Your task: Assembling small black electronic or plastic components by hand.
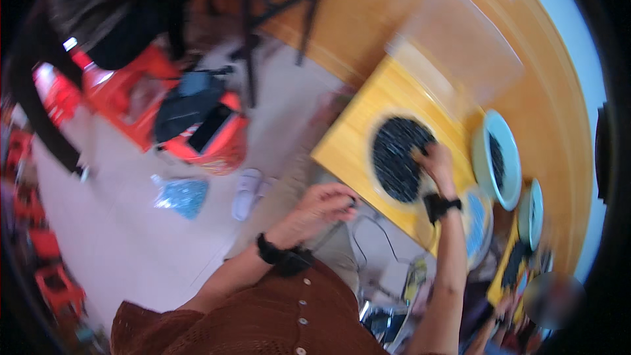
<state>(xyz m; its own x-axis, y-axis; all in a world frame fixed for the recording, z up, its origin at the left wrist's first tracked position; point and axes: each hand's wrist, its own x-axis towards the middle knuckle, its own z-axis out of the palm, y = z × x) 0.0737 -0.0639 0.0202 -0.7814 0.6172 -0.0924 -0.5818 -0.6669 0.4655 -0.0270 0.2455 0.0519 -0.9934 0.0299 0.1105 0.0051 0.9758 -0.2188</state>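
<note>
Right hand (435, 161) touches dark beads (396, 158).

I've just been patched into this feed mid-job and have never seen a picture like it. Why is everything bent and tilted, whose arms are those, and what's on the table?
There is one picture, from a wide fisheye camera worn on the person's head and looking down, so straight edges curve near the rim and the scene looks tilted. There is no machine: the two forearms rising from the lower edge are the wearer's own, each with a dark wristband.

The right hand reaches into a round tray of small dark pieces on a yellow board, which lies on a wooden table; whether it grips any is too blurred to tell. The left hand is curled near the table edge, seemingly around something small and dark.

Beside the tray stand a pale blue bowl, a smaller bowl and a clear plastic lid. Red stools stand on the floor.
</note>
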